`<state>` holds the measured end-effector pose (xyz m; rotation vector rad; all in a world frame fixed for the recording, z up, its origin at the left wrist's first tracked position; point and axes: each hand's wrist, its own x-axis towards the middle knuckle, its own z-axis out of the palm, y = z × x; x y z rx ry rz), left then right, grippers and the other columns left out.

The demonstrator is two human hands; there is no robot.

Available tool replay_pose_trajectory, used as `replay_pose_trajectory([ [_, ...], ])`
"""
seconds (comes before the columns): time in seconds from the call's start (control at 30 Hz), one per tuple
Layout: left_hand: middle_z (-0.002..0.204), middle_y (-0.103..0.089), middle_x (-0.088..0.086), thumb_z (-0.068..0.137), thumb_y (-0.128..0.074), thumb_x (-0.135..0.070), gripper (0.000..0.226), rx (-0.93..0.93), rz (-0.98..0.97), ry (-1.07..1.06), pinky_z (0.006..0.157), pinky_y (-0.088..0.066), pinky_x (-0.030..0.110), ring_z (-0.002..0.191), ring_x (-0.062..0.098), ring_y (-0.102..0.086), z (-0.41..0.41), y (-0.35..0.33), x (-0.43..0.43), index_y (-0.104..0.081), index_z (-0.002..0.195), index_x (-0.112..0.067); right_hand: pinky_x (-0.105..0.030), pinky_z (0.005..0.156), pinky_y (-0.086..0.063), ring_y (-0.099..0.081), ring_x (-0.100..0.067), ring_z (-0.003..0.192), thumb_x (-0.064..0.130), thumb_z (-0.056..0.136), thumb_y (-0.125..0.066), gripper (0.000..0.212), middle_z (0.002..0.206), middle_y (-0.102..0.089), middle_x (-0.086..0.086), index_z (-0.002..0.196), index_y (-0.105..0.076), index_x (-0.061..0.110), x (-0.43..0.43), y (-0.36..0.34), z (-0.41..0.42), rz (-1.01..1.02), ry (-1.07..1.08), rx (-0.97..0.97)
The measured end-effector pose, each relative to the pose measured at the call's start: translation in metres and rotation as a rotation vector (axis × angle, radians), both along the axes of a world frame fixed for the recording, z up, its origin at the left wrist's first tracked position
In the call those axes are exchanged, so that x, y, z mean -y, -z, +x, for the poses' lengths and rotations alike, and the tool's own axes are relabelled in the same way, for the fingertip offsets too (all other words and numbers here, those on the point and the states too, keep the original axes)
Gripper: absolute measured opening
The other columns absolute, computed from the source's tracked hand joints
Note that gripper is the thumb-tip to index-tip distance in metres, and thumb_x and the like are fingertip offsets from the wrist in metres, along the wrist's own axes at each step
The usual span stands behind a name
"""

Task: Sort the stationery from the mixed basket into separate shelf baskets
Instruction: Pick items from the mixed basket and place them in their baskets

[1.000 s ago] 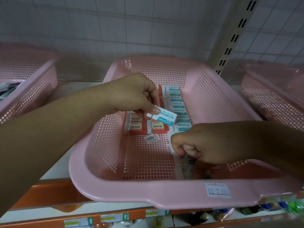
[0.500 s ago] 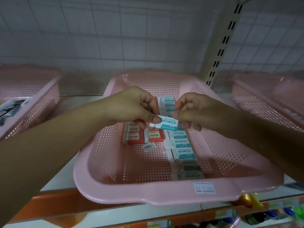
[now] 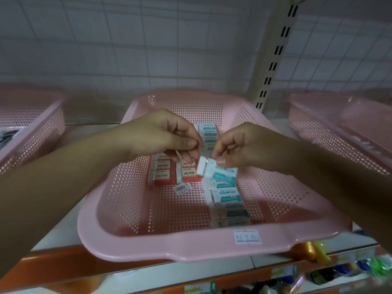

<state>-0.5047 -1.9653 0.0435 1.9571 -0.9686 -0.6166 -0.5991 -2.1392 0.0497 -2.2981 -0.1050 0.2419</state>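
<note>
I have both forearms reaching forward, my left hand (image 3: pixel 167 136) and right hand (image 3: pixel 239 145) nearly meeting, fingers curled, thumbs pinched against fingertips.

A wall of pale square tiles (image 3: pixel 127 39) with grey grout fills the back, dimly and evenly lit. A cream slotted upright (image 3: pixel 273 54) rises against it, right of centre. Below, a white shelf (image 3: pixel 61 228) with an orange front edge (image 3: pixel 53 266) spans the view, with blurred price labels (image 3: pixel 199 288) along its lower rail.
</note>
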Motion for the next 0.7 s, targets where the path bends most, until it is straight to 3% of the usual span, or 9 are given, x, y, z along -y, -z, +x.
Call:
replay_pose_trajectory([
  [0.1, 0.088, -0.068, -0.011, 0.088, -0.059, -0.01, 0.016, 0.49, 0.306, 0.054, 0.075, -0.048, 0.016, 0.079, 0.007, -0.062, 0.0, 0.007, 0.005, -0.07, 0.098, -0.014, -0.012, 0.068, -0.049, -0.063, -0.001, 0.07, 0.002, 0.08, -0.066, 0.01, 0.081, -0.07, 0.001, 0.08, -0.07, 0.011, -0.002, 0.002, -0.004, -0.116, -0.159, -0.132],
  [0.17, 0.097, -0.066, -0.009, 0.089, -0.058, -0.017, 0.017, 0.634, 0.41, 0.088, 0.079, -0.045, 0.018, 0.083, 0.004, -0.056, -0.001, 0.01, 0.006, -0.069, 0.103, -0.018, -0.008, 0.063, -0.044, -0.059, 0.004, 0.064, 0.003, 0.079, -0.068, 0.007, 0.073, -0.067, 0.007, 0.083, -0.07, 0.008, -0.004, 0.002, -0.006, -0.168, -0.237, -0.207],
  [0.3, 0.096, -0.067, -0.007, 0.089, -0.057, -0.021, 0.014, 0.703, 0.471, 0.11, 0.085, -0.047, 0.029, 0.087, 0.007, -0.059, -0.001, 0.01, 0.005, -0.068, 0.097, -0.018, -0.003, 0.054, -0.037, -0.052, 0.009, 0.051, 0.0, 0.081, -0.066, 0.01, 0.06, -0.059, 0.015, 0.089, -0.07, 0.003, -0.006, 0.005, -0.005, -0.238, -0.324, -0.341],
  [0.47, 0.094, -0.066, -0.01, 0.089, -0.058, -0.023, 0.014, 0.679, 0.473, 0.125, 0.085, -0.048, 0.028, 0.085, 0.004, -0.059, 0.003, 0.012, 0.006, -0.068, 0.097, -0.019, 0.0, 0.05, -0.034, -0.05, 0.012, 0.047, 0.001, 0.084, -0.062, 0.016, 0.045, -0.054, 0.025, 0.099, -0.068, 0.001, -0.006, 0.008, -0.004, -0.273, -0.356, -0.381],
  [0.7, 0.087, -0.064, -0.01, 0.088, -0.059, -0.024, 0.012, 0.67, 0.502, 0.141, 0.081, -0.048, 0.027, 0.081, 0.005, -0.058, 0.004, 0.013, 0.007, -0.068, 0.094, -0.019, -0.005, 0.053, -0.038, -0.05, 0.004, 0.052, 0.006, 0.081, -0.068, 0.011, 0.066, -0.059, 0.011, 0.086, -0.066, 0.015, -0.006, 0.007, -0.005, -0.265, -0.365, -0.362],
])
